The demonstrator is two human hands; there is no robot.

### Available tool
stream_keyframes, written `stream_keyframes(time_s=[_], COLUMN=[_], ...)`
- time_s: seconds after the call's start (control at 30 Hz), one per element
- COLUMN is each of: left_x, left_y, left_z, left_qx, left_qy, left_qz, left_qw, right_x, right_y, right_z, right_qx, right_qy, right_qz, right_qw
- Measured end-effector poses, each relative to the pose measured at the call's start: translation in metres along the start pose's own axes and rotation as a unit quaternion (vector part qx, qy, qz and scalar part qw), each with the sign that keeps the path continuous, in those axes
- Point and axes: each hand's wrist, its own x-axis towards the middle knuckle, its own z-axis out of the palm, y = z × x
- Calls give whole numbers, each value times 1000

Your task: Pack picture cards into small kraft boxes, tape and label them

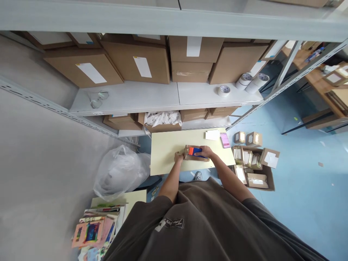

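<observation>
On the pale yellow table [165, 145] lies a small brown cardboard box [186, 156]. My left hand [178, 157] is closed on the left end of this box. A blue-and-orange item [191, 150] sits over or inside the box, its orange end to the left; I cannot tell its exact kind. My right hand [205, 152] grips its blue part from above and hides its right side. Behind my right hand lie a white sheet of paper [212, 135] and a pink-purple printed stack [224, 140].
Ahead, the grey shelf [152, 96] bears cardboard boxes, glasses [99, 99] and tape rolls [224, 91]. A large carton [272, 184] of small boxes stands on the floor at right. At left are a clear plastic bag [122, 170] and a paper pile [92, 232].
</observation>
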Motion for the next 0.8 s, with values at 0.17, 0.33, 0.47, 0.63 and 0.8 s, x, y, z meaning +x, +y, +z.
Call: stream_keyframes(time_s=[0.17,0.33,0.47,0.63,0.8], left_x=[15,21,17,11,11], left_y=[37,61,66,70,72], left_z=[-11,-14,-16,-13,-9], left_qx=[212,374,394,389,397], left_qy=[-159,-238,-234,-203,-187], left_qz=[222,260,256,255,258], left_qw=[938,857,851,862,861], right_x=[2,7,2,-9,-16], right_y=[-2,-8,-7,11,53], right_z=[-3,-3,-8,-19,-28], right_qx=[-8,-22,-30,-27,-16], right_qy=[-22,-49,-42,-23,-8], right_qz=[-13,-30,-22,-6,5], right_qw=[1000,998,998,999,1000])
